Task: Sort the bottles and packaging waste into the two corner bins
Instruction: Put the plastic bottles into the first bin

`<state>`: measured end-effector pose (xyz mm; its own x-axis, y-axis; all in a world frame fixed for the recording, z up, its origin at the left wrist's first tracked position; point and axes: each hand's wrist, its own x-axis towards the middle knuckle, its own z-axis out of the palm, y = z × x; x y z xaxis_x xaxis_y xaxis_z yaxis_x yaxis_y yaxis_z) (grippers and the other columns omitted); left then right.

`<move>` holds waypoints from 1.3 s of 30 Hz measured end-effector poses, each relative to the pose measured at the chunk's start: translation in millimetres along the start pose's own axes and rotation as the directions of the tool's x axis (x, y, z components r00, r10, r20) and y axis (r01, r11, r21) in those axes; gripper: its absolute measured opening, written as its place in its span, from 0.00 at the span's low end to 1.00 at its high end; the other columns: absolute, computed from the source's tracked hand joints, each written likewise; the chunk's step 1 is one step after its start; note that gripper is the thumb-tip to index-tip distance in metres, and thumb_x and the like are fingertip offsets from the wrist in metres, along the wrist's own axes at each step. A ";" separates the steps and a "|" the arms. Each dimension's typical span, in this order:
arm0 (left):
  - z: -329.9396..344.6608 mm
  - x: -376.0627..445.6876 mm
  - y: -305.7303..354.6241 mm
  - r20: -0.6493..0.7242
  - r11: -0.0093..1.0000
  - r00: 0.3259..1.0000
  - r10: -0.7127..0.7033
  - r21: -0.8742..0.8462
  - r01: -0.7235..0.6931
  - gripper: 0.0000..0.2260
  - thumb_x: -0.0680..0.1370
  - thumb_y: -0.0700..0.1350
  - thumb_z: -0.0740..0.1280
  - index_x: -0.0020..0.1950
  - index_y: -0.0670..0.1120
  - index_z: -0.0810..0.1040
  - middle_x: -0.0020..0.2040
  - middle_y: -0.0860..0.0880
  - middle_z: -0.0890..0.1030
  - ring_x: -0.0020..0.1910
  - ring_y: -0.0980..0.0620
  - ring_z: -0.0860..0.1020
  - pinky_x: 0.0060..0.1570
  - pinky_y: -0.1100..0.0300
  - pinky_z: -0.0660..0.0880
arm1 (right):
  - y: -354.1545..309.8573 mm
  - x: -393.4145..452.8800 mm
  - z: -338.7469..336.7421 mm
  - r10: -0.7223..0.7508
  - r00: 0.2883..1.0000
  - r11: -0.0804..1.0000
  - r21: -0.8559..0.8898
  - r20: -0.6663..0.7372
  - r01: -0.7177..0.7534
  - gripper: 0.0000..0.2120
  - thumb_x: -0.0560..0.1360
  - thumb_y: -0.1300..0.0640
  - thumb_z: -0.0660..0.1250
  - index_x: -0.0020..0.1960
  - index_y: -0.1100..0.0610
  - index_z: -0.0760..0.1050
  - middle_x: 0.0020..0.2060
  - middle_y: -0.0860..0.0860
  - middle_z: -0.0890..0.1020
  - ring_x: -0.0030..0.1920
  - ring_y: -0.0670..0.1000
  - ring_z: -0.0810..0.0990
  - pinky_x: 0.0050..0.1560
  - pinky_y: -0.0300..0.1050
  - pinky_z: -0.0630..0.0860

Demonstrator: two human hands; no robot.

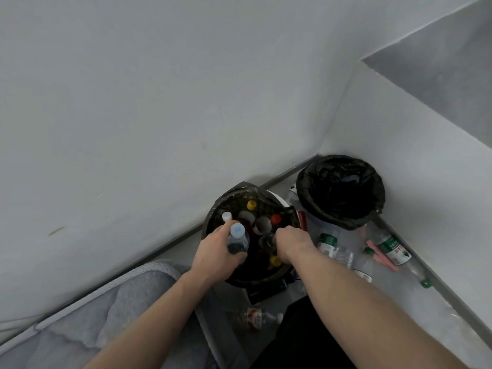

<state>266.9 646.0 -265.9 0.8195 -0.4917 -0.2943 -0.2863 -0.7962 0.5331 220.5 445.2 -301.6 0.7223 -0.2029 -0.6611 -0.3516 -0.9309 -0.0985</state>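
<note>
Two bins lined with black bags stand in the corner. The near bin [213,217] is packed with upright bottles with yellow, red and white caps. My left hand [215,254] grips a clear bottle with a pale blue cap [237,237] over that bin. My right hand [291,242] reaches into the same bin with curled fingers, touching a dark bottle [267,241]; whether it holds it I cannot tell. The far bin [342,191] shows only its black liner. Clear bottles with green labels [394,249] [328,243] lie on the floor to the right.
A bottle with a red label [255,318] lies on the floor near my legs. Pink packaging [379,258] sits among the green-label bottles. A grey mattress [111,312] fills the lower left. White walls close the corner behind both bins.
</note>
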 end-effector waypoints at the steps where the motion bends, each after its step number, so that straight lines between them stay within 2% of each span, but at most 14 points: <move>1: -0.3 0.3 -0.1 -0.004 1.000 1.000 -0.004 -0.005 0.004 0.25 0.69 0.54 0.75 0.63 0.61 0.70 0.57 0.59 0.79 0.54 0.54 0.78 0.54 0.52 0.77 | -0.3 0.3 0.4 -0.007 1.000 1.000 0.003 0.002 0.007 0.14 0.75 0.58 0.69 0.60 0.55 0.80 0.55 0.54 0.81 0.54 0.58 0.82 0.50 0.50 0.78; 8: 2.8 2.4 0.7 0.059 1.000 0.998 -0.018 0.000 0.018 0.23 0.72 0.54 0.73 0.64 0.59 0.69 0.61 0.57 0.78 0.57 0.52 0.78 0.55 0.54 0.74 | 0.2 -4.8 -1.6 -0.043 0.998 0.999 0.031 0.048 0.041 0.16 0.72 0.54 0.71 0.59 0.54 0.80 0.52 0.54 0.82 0.51 0.57 0.82 0.46 0.49 0.77; 11: 10.8 6.0 2.7 0.150 0.999 0.989 -0.021 0.032 0.016 0.20 0.75 0.56 0.69 0.65 0.58 0.68 0.62 0.54 0.77 0.58 0.50 0.78 0.57 0.54 0.73 | 2.3 -8.7 -2.4 -0.049 0.998 0.997 0.054 0.050 0.047 0.19 0.72 0.54 0.70 0.62 0.53 0.79 0.54 0.54 0.82 0.53 0.57 0.82 0.47 0.49 0.77; 16: 34.4 9.4 9.6 0.305 0.996 0.951 -0.058 0.080 0.035 0.20 0.79 0.54 0.66 0.69 0.55 0.67 0.66 0.50 0.75 0.63 0.47 0.76 0.65 0.47 0.74 | 6.0 -15.7 -2.0 -0.054 0.997 0.994 0.103 0.063 0.047 0.19 0.74 0.52 0.70 0.65 0.51 0.78 0.56 0.53 0.81 0.54 0.55 0.81 0.50 0.49 0.78; 20: 62.2 4.3 13.4 0.381 0.988 0.916 -0.127 0.131 0.083 0.26 0.79 0.55 0.65 0.75 0.55 0.63 0.73 0.50 0.68 0.68 0.44 0.73 0.67 0.47 0.73 | 9.2 -21.1 -2.2 -0.053 0.992 0.994 0.105 0.112 0.041 0.17 0.76 0.50 0.68 0.65 0.51 0.78 0.54 0.52 0.81 0.52 0.55 0.81 0.48 0.48 0.77; 24: 86.0 2.7 11.0 0.432 0.970 0.881 -0.193 0.220 0.104 0.32 0.79 0.60 0.62 0.81 0.54 0.55 0.82 0.47 0.55 0.75 0.40 0.66 0.72 0.45 0.68 | 11.2 -21.7 0.3 -0.053 0.987 0.994 0.108 0.152 0.037 0.17 0.77 0.50 0.67 0.65 0.51 0.77 0.52 0.51 0.80 0.49 0.53 0.80 0.51 0.49 0.79; 27: 93.4 2.2 10.0 0.438 0.962 0.871 -0.223 0.245 0.123 0.34 0.79 0.63 0.59 0.82 0.56 0.52 0.83 0.47 0.51 0.77 0.41 0.64 0.73 0.44 0.67 | 13.8 -20.9 2.8 -0.043 0.982 0.995 0.100 0.186 0.024 0.18 0.77 0.53 0.67 0.66 0.51 0.77 0.52 0.52 0.79 0.49 0.54 0.79 0.52 0.49 0.79; 30: 95.0 1.7 9.9 0.462 0.966 0.858 -0.223 0.223 0.131 0.34 0.80 0.63 0.57 0.83 0.54 0.50 0.83 0.47 0.49 0.79 0.41 0.61 0.75 0.45 0.64 | 15.6 -19.1 5.5 -0.028 0.977 0.993 0.121 0.212 0.002 0.21 0.76 0.55 0.68 0.69 0.51 0.75 0.58 0.53 0.79 0.54 0.54 0.80 0.56 0.49 0.79; 32: 95.1 2.8 11.0 0.469 0.972 0.856 -0.217 0.185 0.145 0.33 0.81 0.62 0.55 0.83 0.51 0.51 0.83 0.47 0.51 0.79 0.42 0.61 0.75 0.47 0.62 | 15.6 -18.0 6.1 -0.014 0.975 0.991 0.130 0.220 -0.015 0.24 0.75 0.56 0.69 0.71 0.51 0.73 0.60 0.54 0.78 0.56 0.55 0.79 0.54 0.48 0.78; 35: 98.3 7.1 11.6 0.444 0.974 0.866 -0.228 0.095 0.208 0.28 0.82 0.59 0.55 0.79 0.48 0.59 0.78 0.46 0.64 0.73 0.44 0.68 0.72 0.46 0.67 | 15.7 -16.8 6.0 -0.003 0.976 0.990 0.139 0.219 -0.028 0.27 0.74 0.56 0.71 0.71 0.54 0.71 0.60 0.55 0.78 0.56 0.56 0.80 0.49 0.48 0.77; 39: 101.5 12.7 9.1 0.459 0.957 0.846 -0.273 0.036 0.289 0.26 0.82 0.58 0.57 0.77 0.49 0.62 0.72 0.46 0.71 0.67 0.43 0.74 0.67 0.47 0.70 | 16.5 -17.0 6.6 -0.004 0.974 0.992 0.125 0.228 -0.025 0.26 0.74 0.57 0.71 0.71 0.56 0.70 0.59 0.56 0.78 0.54 0.57 0.80 0.53 0.50 0.80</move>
<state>224.4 596.8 -345.3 0.5433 -0.3602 -0.7583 -0.0547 -0.9165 0.3962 198.4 435.3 -296.8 0.5689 -0.1247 -0.8129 -0.4414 -0.8803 -0.1739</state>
